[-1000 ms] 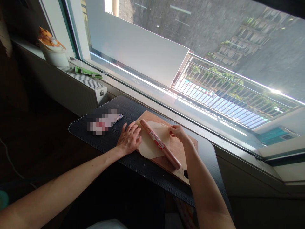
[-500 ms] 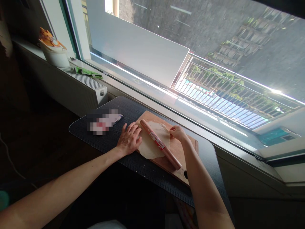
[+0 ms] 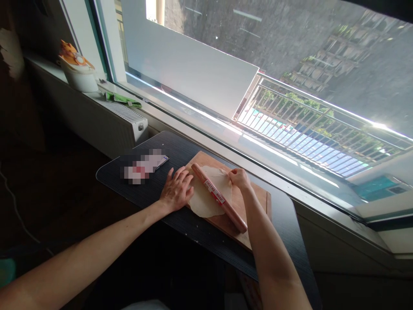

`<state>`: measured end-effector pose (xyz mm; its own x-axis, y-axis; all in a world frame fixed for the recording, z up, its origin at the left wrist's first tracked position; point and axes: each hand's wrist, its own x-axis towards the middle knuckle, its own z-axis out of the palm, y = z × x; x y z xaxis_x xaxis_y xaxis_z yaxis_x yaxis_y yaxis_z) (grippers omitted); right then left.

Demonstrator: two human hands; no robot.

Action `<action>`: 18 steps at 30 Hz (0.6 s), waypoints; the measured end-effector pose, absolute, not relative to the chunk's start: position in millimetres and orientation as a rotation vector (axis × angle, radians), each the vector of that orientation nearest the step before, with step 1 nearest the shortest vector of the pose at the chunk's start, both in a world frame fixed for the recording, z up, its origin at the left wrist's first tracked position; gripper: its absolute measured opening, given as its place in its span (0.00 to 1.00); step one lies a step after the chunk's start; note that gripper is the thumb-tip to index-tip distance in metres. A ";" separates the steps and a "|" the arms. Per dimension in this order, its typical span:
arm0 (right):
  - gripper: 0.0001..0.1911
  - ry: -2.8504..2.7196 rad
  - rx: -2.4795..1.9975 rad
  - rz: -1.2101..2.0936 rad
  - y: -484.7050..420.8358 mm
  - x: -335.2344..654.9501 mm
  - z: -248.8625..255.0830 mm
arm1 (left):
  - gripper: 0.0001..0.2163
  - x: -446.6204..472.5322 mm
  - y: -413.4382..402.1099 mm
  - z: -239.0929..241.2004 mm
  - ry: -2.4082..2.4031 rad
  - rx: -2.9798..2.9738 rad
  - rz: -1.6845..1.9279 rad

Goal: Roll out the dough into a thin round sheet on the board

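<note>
The rolling pin [image 3: 219,198] lies across the flat dough [image 3: 204,206] on my board [image 3: 259,199], its long axis slanting from far left to near right, the near end jutting past the dough. My right hand [image 3: 238,178] pinches the dough's right edge between closed fingers. My left hand [image 3: 177,190], palm down, fingers loosely spread, grips nothing beside the dough's left edge.

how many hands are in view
2: the left hand, spread at the left edge of the flat dough, and the right hand, pinching its right edge. No others show.
</note>
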<state>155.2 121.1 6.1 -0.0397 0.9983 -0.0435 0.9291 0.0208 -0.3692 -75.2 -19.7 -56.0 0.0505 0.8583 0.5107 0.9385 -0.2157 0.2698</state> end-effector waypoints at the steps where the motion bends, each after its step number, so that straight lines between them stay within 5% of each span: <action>1: 0.09 -2.088 -1.944 0.376 118.3 155.3 4.4 | 0.16 -75.2 -19.6 -56.0 -1.874 -2.175 -0.890; 18: 0.26 -2.521 -1.820 -0.063 87.6 166.8 0.6 | 0.16 -74.9 -19.4 -57.4 -1.853 -2.153 -0.908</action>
